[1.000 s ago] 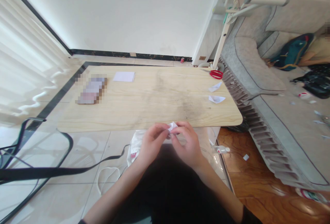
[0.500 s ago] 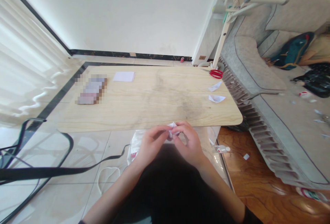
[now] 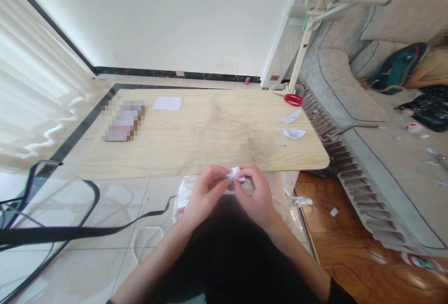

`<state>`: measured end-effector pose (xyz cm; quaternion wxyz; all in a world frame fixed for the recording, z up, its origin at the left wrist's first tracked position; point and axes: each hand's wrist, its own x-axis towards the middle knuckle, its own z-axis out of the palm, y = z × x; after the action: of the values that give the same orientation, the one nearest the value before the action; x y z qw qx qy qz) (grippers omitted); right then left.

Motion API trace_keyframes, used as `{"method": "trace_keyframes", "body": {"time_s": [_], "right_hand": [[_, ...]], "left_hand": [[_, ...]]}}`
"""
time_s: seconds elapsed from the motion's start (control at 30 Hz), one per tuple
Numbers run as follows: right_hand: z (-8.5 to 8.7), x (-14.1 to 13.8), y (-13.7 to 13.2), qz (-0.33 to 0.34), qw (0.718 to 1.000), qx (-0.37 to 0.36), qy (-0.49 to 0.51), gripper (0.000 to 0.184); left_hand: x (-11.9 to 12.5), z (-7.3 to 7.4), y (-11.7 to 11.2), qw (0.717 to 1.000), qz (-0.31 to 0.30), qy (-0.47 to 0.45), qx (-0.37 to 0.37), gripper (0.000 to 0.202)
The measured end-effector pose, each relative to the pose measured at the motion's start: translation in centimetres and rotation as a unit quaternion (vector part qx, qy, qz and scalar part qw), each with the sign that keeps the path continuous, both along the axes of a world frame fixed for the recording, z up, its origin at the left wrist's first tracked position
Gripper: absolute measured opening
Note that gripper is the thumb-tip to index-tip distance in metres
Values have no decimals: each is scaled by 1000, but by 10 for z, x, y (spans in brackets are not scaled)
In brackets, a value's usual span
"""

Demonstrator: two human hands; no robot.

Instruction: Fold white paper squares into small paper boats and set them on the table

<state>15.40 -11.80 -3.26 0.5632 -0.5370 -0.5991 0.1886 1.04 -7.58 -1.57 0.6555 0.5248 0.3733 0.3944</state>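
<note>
A small piece of folded white paper (image 3: 234,173) is pinched between my two hands, just past the near edge of the wooden table (image 3: 196,136). My left hand (image 3: 208,192) grips its left side with thumb and fingertips. On the other side, my right hand (image 3: 257,194) pinches it the same way. Fingertips cover parts of the paper, so its full shape cannot be made out. Two folded white paper pieces, a nearer one (image 3: 294,133) and a farther one (image 3: 292,117), lie on the table's right side.
Red-handled scissors (image 3: 293,100) lie at the far right corner. A stack of white paper (image 3: 168,103) and a blurred-out flat object (image 3: 124,123) are on the left. A grey sofa (image 3: 353,84) with a person (image 3: 429,68) stands right. Black straps (image 3: 63,235) hang at lower left.
The fingers have shifted slightly on the folded paper, and more of its white surface shows between them. The things on the table have stayed in place.
</note>
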Motion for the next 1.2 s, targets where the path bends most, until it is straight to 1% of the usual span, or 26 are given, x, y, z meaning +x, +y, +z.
{"method": "trace_keyframes", "body": {"time_s": [0.1, 0.17, 0.23, 0.3, 0.37, 0.43, 0.57, 0.7, 0.8, 1.0, 1.2], "right_hand": [[-7, -2, 1, -32, 998, -3, 46, 24], [-10, -2, 1, -54, 996, -6, 68, 29], [-12, -2, 1, -67, 995, -12, 74, 32], [-12, -2, 0, -70, 995, -23, 68, 34], [-12, -2, 0, -65, 995, -35, 62, 38], [-12, -1, -1, -57, 995, -43, 65, 42], [-12, 0, 0, -46, 995, -53, 73, 46], [-12, 2, 2, -34, 995, -63, 76, 46], [-12, 2, 2, -27, 995, -74, 59, 46], [-9, 3, 2, -53, 997, -51, 4, 52], [-6, 1, 2, -79, 996, -36, -27, 52]], "left_hand": [[-1, -2, -1, 999, -8, 30, 34, 18], [-3, -5, -1, 991, -3, 95, 92, 17], [-5, -8, 1, 967, 2, 183, 180, 13], [-6, -10, 2, 931, 2, 248, 267, 9], [-6, -11, 4, 908, -4, 265, 323, 8], [-4, -13, 4, 899, -3, 259, 354, 7], [-2, -15, 4, 899, 6, 247, 361, 9], [-3, -14, 3, 910, 2, 239, 338, 8], [-3, -12, 2, 916, 7, 241, 321, 7], [1, -7, -1, 923, 15, 250, 291, 7], [2, -8, 0, 924, 20, 258, 283, 8]]}}
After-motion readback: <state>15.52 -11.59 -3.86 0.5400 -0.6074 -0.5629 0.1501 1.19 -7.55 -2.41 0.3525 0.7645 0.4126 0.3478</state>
